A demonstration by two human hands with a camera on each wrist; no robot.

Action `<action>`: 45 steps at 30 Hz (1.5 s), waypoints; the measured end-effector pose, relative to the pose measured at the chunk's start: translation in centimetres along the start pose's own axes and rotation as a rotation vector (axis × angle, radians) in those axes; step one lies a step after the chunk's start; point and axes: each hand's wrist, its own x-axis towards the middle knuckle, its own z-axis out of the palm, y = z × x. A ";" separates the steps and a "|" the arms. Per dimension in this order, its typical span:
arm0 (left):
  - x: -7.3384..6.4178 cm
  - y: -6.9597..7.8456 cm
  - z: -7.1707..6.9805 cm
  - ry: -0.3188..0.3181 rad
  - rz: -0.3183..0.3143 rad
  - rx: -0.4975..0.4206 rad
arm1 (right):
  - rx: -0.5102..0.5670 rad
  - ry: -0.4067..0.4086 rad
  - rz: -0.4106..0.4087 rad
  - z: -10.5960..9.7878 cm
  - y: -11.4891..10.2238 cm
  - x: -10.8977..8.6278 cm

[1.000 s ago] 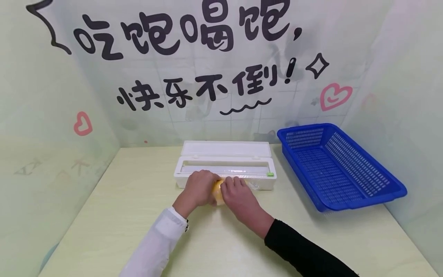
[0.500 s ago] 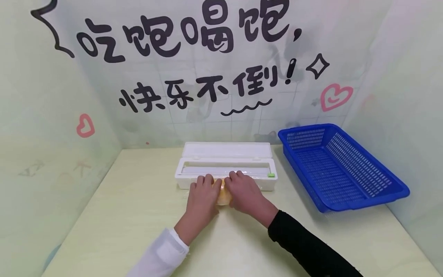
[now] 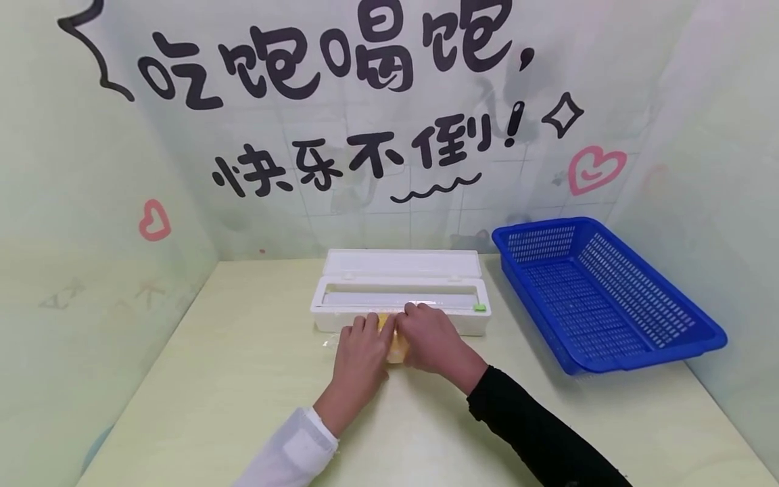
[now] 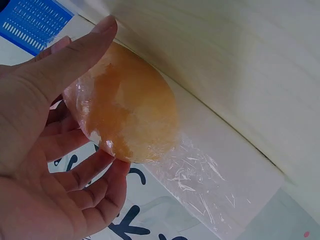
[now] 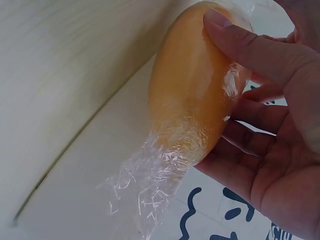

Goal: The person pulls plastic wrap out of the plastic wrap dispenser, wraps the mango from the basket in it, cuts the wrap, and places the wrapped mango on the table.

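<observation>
A golden-brown bread roll (image 3: 398,350) wrapped in clear cling film sits between my two hands, right in front of a white cling film dispenser box (image 3: 341,322). My left hand (image 3: 359,358) holds its left end, thumb on the near side and fingers curled on the far side, as the left wrist view shows. At the right end, my right hand (image 3: 433,341) pinches the roll (image 5: 182,85) between thumb and fingers. Crinkled loose film (image 4: 192,175) trails off the roll against the box's front. In the head view the fingers hide most of the roll.
The dispenser's lid (image 3: 403,262) is raised at the back, with a film roll (image 3: 402,299) inside and a green slider (image 3: 479,308) at its right. A blue perforated basket (image 3: 608,297) stands to the right on the pale table (image 3: 243,325), near the printed backdrop (image 3: 426,223).
My left hand has turned on the roll, its fingers now pointing forward, away from me. The right hand has shifted slightly forward and right. Loose film now shows left of the roll.
</observation>
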 end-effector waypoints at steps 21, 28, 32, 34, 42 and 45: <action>0.8 -1.5 0.5 0.076 0.032 -0.099 | 0.253 -0.022 0.034 0.8 0.5 -1.1; 1.7 -2.3 -0.7 -0.122 0.035 -0.174 | 0.000 0.231 -0.026 1.0 -0.9 -2.9; 2.9 -2.9 -1.5 -0.224 0.046 -0.218 | -0.146 0.260 -0.039 1.2 -1.4 -3.0; 3.5 -3.2 -1.9 -0.259 0.062 -0.243 | -0.191 0.284 -0.048 1.5 -1.5 -2.9; 4.3 -3.9 -2.0 -0.360 0.031 -0.416 | -0.178 0.308 -0.037 1.6 -1.1 -2.7; 4.4 -4.0 -1.9 -0.386 0.010 -0.453 | -0.159 0.271 -0.028 1.4 -1.1 -2.7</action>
